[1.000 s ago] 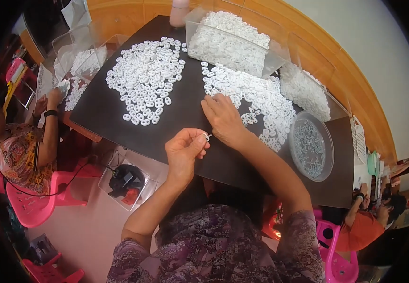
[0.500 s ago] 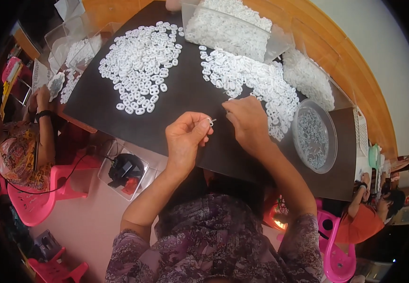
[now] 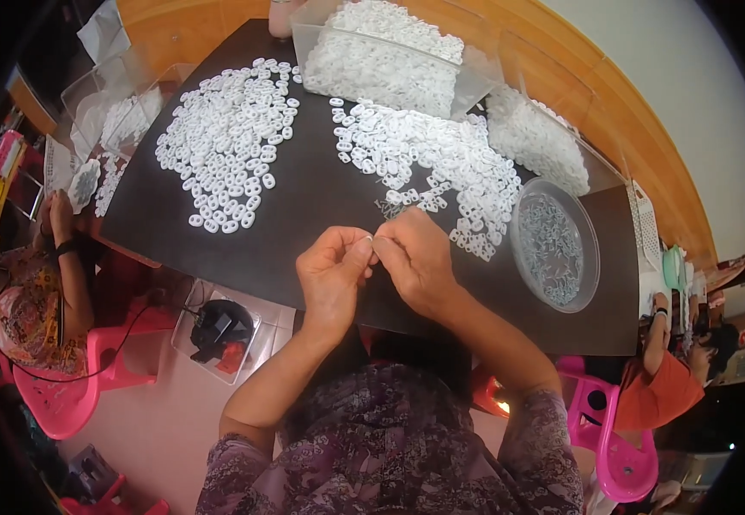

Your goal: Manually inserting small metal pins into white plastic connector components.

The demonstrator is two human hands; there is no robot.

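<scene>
My left hand [image 3: 331, 270] pinches a small white plastic piece [image 3: 369, 239], mostly hidden by the fingertips. My right hand [image 3: 417, 264] has its thumb and fingers closed right against the left fingertips; what they hold, if anything, is hidden. Both hands are over the near part of the dark table [image 3: 304, 193]. Just beyond the right hand lie a few thin grey screws [image 3: 387, 209] and the near edge of a heap of white two-hole plastic pieces [image 3: 441, 154]. Farther left spreads another heap of similar oval two-hole pieces [image 3: 226, 142].
A round clear tub [image 3: 592, 257] of grey screws stands at the right. At the back, a clear bin [image 3: 477, 86] and a heaped container hold white pieces [image 3: 535, 137]. Co-workers sit at left [image 3: 33, 292] and right [image 3: 660, 390]. Pink chairs [image 3: 54, 403] stand near.
My right hand has come from the heap's edge to meet the left fingertips. The screw end that stuck out of the left hand's piece is now covered. The view has shifted slightly.
</scene>
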